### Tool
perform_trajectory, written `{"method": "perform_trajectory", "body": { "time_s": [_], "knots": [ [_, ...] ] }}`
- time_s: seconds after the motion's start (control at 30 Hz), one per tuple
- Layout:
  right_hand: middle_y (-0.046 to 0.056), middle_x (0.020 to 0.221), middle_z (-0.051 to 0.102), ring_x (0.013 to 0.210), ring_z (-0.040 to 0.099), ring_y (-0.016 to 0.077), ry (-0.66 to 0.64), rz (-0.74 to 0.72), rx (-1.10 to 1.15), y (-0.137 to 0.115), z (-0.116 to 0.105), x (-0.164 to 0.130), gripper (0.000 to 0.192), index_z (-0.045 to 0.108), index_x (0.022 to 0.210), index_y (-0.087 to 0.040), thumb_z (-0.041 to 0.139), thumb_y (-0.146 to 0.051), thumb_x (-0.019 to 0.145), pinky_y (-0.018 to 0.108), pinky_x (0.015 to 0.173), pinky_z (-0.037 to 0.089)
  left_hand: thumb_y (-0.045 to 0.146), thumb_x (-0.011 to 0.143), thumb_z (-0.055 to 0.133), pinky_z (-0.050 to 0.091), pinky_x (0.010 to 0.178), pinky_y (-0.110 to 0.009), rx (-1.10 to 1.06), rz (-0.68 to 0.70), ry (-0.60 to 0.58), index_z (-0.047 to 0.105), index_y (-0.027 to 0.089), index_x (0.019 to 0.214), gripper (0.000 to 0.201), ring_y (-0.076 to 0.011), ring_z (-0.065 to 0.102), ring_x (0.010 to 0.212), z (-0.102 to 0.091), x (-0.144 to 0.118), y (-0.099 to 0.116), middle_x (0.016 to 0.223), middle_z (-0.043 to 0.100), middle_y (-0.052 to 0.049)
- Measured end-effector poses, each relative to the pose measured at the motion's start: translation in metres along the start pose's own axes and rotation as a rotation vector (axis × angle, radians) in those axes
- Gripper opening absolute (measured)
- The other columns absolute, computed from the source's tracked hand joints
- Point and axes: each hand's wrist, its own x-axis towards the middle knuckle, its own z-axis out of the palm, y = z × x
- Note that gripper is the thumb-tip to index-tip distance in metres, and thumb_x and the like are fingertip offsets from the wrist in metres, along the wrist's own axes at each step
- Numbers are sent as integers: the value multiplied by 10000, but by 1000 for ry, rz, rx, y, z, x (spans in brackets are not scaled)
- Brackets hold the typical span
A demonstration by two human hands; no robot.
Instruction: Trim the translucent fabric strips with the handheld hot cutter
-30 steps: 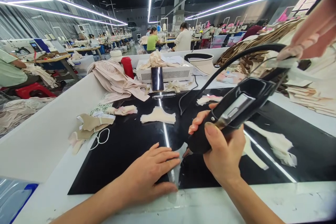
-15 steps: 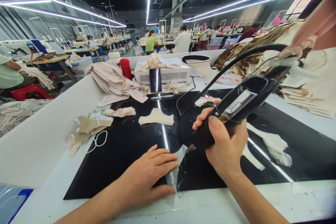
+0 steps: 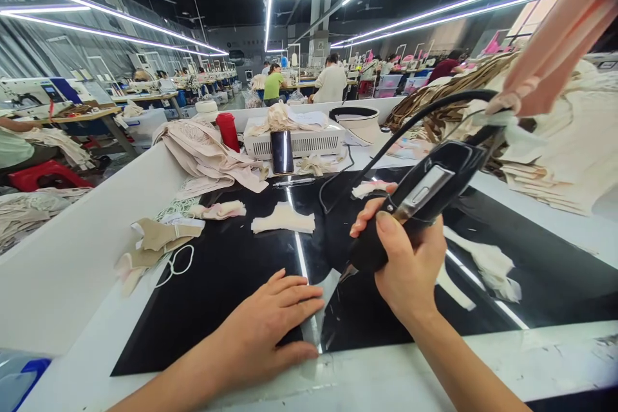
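My right hand (image 3: 410, 264) is wrapped round a black corded electric cutter (image 3: 425, 190), tilted with its pointed metal tip down at the left. That tip is at the right edge of a thin, translucent pale piece of fabric (image 3: 327, 290) on the black mat (image 3: 217, 283). Stretched flat with fingers spread, my left hand (image 3: 270, 315) presses on the left side of this piece and hides part of it. A pale cut piece (image 3: 284, 217) rests farther back on the mat. To the right of my right hand lie cream fabric pieces (image 3: 492, 264).
Beige fabric (image 3: 207, 154) is heaped at the back left, near a red cylinder (image 3: 228, 131) and a vented white box (image 3: 313, 141). From the cutter a black cable (image 3: 425, 112) arches up to hanging pink cloth (image 3: 555, 51). Brown and cream stacks (image 3: 545, 187) stand right.
The whole view has shifted slightly. The cutter's tip now shows clearly at the fabric's edge, while my left hand stays flat on the piece.
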Motion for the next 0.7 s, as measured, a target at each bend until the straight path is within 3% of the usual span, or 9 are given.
{"method": "perform_trajectory", "body": {
  "time_s": [0.2,0.57,0.7],
  "knots": [
    [-53,839,708,644,646,135,7,-11,-4,2,-3,6,374,637,1129,-272,875,-409,874,294,625,582,387,1005,769,276,1322,-673,-28,3,18,612,285,1535,563,-343,501,1543,-2,-1,-1,1590,621,-81],
    [-34,833,694,643,640,172,0,3,-54,5,-1,1,267,620,1032,-299,828,-389,892,349,605,595,359,970,809,254,1311,-710,-47,-14,1,631,241,1520,590,-362,498,1544,-3,0,1,1584,624,-107],
    [-23,836,703,645,644,183,-1,1,-78,6,-1,1,226,631,1031,-304,812,-361,908,367,616,595,361,972,806,268,1307,-707,-69,13,37,639,280,1514,573,-360,518,1530,-2,-1,0,1565,642,-95]
  ]
}}
